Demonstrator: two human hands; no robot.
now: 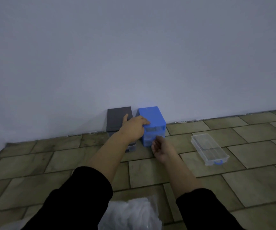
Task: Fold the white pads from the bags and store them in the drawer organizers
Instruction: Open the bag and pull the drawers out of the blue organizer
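A blue drawer organizer (153, 116) stands on the floor against the wall, with a dark grey drawer organizer (117, 117) just left of it. My left hand (134, 126) rests across both tops, its fingers curled over the blue unit's front top edge. My right hand (160, 147) is at the blue unit's lower drawers, fingers curled toward their fronts; whether it holds a handle is hidden. A clear plastic bag with white pads (130, 214) lies at the bottom of the view between my arms.
A clear plastic drawer with a blue handle (208, 148) lies pulled out on the tiled floor to the right. The white wall (134, 55) runs directly behind the organizers. Tiled floor (249, 180) spreads to both sides.
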